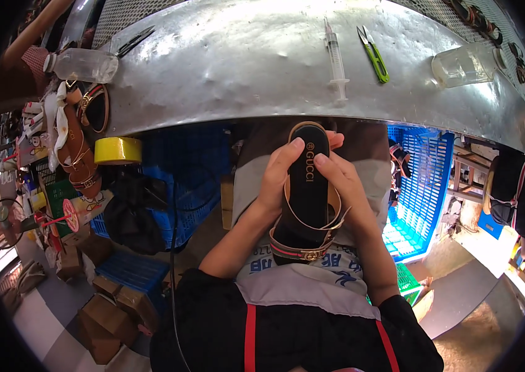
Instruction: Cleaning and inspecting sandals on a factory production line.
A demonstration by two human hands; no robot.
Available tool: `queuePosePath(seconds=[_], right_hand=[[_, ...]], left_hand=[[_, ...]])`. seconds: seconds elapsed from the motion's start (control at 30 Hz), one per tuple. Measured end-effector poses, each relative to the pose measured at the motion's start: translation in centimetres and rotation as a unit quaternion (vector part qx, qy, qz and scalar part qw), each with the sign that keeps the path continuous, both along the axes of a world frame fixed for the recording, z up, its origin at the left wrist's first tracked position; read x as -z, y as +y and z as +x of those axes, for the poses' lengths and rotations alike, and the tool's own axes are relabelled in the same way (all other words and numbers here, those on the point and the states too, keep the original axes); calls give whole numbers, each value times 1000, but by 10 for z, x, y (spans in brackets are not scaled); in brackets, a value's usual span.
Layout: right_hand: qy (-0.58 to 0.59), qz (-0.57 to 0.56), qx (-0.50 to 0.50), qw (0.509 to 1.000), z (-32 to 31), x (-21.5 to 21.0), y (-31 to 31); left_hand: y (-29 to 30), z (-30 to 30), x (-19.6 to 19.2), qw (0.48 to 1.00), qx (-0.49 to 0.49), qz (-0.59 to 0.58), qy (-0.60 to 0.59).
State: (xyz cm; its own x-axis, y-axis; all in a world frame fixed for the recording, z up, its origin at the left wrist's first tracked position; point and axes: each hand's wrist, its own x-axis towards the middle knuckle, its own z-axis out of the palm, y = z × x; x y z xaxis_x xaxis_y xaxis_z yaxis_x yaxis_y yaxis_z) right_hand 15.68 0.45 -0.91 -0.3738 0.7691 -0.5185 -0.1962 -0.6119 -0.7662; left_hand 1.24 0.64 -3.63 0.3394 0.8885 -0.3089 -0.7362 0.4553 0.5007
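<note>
A black sandal (309,198) with tan-edged straps is held between my two hands over my lap, its heel end pointing toward the metal table. My left hand (278,170) wraps the sandal's left side, thumb on the insole near the heel. From the other side my right hand (344,180) grips it, thumb also resting on the insole. A striped strap with a buckle (302,253) hangs at the end nearest my body. Fingers under the sole are mostly hidden.
On the metal table (225,74) lie a syringe (336,59), green-handled thread snips (374,57), dark snips (135,41) and two clear bottles (86,66) (465,65). Yellow tape (118,150) and more sandals (79,152) are at left. A blue crate (420,186) stands at right.
</note>
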Motion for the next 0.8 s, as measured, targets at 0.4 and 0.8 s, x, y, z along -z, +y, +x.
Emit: queuePosePath(seconds=[0.4,0.8], right_hand=[[19,-105,114,988,-14,-5,11],[105,-65,178,976,-29,6,-4]], left_hand=[[11,13,-11,990,-77,-26,118],[25,-10,-27,992,22,-27,122]])
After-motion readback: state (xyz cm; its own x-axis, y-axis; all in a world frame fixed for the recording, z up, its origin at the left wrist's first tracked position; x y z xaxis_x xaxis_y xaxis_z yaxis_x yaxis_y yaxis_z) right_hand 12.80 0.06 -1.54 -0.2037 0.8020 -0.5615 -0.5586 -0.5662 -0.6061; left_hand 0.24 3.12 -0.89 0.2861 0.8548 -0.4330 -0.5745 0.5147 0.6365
